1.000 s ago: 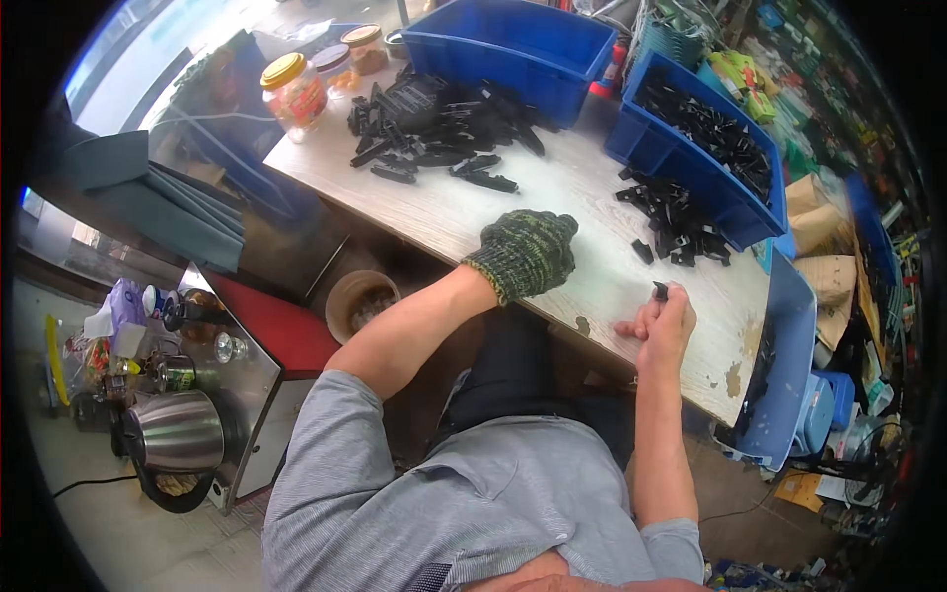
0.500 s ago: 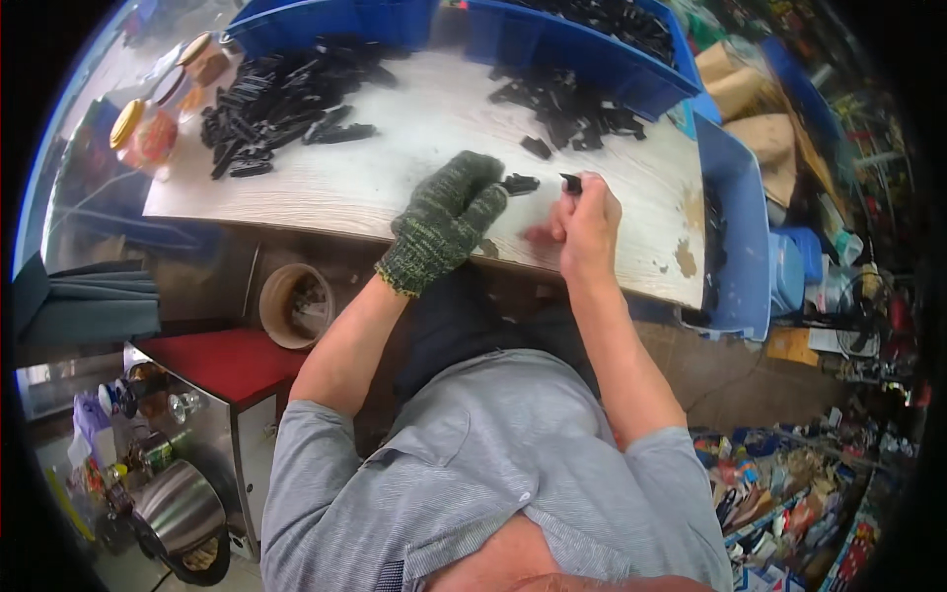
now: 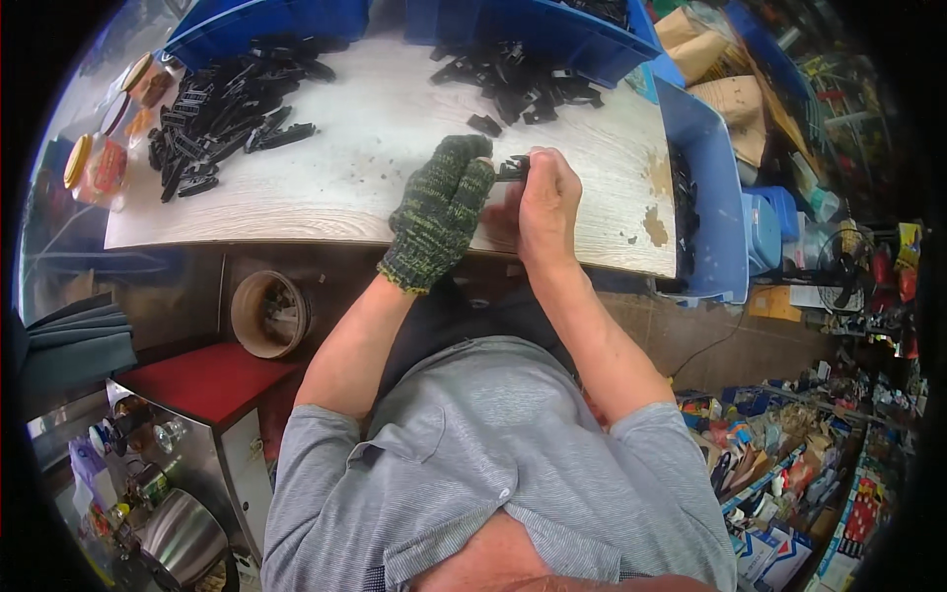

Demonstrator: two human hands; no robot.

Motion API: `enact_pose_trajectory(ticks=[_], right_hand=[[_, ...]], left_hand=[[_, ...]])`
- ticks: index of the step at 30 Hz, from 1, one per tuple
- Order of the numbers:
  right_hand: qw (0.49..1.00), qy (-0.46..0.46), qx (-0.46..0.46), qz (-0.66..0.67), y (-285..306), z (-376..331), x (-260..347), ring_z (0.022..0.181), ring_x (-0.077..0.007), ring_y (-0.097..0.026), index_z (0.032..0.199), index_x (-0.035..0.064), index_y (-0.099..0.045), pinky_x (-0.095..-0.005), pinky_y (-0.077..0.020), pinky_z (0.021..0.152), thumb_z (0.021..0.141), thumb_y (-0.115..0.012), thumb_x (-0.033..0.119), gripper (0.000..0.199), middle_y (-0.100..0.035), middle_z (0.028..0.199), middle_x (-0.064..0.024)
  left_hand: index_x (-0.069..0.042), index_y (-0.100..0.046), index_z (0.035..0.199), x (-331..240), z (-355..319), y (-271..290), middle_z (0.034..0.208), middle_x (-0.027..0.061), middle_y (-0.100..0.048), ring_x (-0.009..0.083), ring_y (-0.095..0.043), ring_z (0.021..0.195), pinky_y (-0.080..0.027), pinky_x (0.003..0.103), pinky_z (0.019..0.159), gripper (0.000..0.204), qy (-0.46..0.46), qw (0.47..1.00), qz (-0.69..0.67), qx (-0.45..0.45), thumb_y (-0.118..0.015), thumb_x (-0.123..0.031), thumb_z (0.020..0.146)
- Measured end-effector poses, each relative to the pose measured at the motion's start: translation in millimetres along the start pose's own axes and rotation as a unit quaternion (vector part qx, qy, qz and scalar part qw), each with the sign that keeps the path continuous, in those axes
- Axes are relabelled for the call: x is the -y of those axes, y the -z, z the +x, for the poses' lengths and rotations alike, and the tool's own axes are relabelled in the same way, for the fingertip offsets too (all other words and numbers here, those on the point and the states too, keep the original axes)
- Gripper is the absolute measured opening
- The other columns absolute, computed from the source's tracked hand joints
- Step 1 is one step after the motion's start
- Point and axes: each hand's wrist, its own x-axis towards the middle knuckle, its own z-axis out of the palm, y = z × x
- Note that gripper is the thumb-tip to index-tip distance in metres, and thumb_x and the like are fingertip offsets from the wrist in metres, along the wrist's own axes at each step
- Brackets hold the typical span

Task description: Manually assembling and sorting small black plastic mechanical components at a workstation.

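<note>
Over a pale wood-grain worktop (image 3: 375, 148), seen from a head-worn camera, a person in a grey shirt brings both hands together near the front edge. Blue plastic bins (image 3: 533, 25) line the far side of the worktop, and another blue bin (image 3: 715, 187) stands against its right end, with black parts showing inside. One heap of long black plastic parts (image 3: 222, 113) lies at the far left of the surface; a second heap of black parts (image 3: 518, 79) lies at the far middle, just in front of the bins. Below the worktop at left sits a brown cardboard roll (image 3: 268, 314), near a red-topped cabinet (image 3: 197, 380). Jars with yellow lids (image 3: 99, 163) stand at the worktop's left end. The left hand (image 3: 441, 212), in a green-and-black knitted glove, has its fingers curled against the bare right hand (image 3: 546, 202). Between them is a small black part (image 3: 513, 168), pinched from both sides, with the right hand's fingers closed round its near end. A single loose black piece (image 3: 483, 125) rests on the worktop just beyond the hands.
</note>
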Motion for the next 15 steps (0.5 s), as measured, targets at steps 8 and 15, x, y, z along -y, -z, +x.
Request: enact_pose_trajectory(ticks=[8, 15], right_hand=[[0.993, 0.088, -0.035, -0.064, 6.6, 0.3, 1.2, 0.059, -0.0056, -0.04, 0.073, 0.0066, -0.05, -0.0258, -0.0361, 0.05, 0.098, -0.052, 0.025, 0.031, -0.043, 0.063, 0.0033], [0.99, 0.11, 0.007, -0.092, 10.4, 0.0, 3.8, 0.061, -0.0057, -0.042, 0.073, 0.0057, -0.055, -0.0243, -0.0351, 0.054, 0.096, -0.057, 0.024, 0.029, -0.046, 0.065, 0.0038]], left_hand=[[-0.002, -0.056, 0.127, -11.1, -7.8, -37.4, 0.095, 0.0056, -0.064, 0.0108, -0.057, 0.074, -0.05, 0.028, 0.068, 0.029, -0.006, 0.996, -0.051, -0.079, -0.054, -0.008, 0.099], [-0.001, -0.054, 0.129, -4.3, -9.2, -39.3, 0.103, 0.0143, -0.066, 0.0217, -0.064, 0.087, -0.051, 0.034, 0.078, 0.033, -0.048, 0.996, 0.041, -0.068, -0.054, -0.008, 0.097]])
